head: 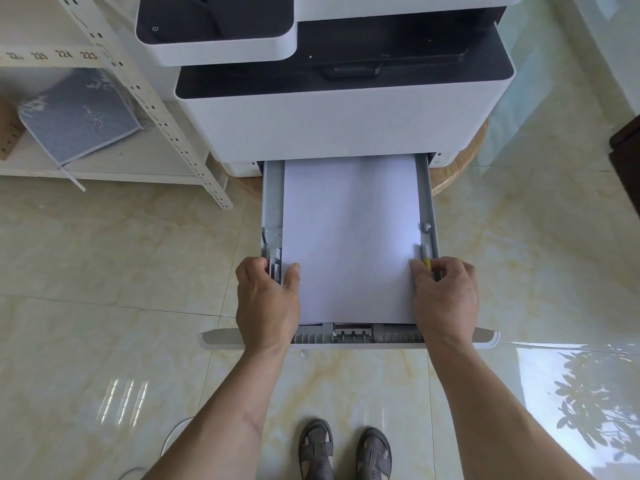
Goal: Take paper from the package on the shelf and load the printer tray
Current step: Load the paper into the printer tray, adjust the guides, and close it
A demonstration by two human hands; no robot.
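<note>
Shelf rail (52, 56) numbered 225, 224, 223; power symbol on printer (154, 28).

2 hands (268, 303), 1 tray (272, 202), 2 sandals (316, 448)

White sheet stack of matt paper (349, 237): smooth, no sheen. Grey pulled-out tray of moulded plastic (429, 202): dull, ribbed at the near edge. White box-shaped printer body (329, 126): smooth satin plastic, with a darker glossy black top panel (346, 77). Cream marbled floor tiles (104, 271): polished, mirror-glossy, reflecting foliage. Off-white perforated shelf upright (166, 126): probably painted metal, matt. Grey-blue patterned cushion (79, 116): woven cloth, corded edge.
</note>
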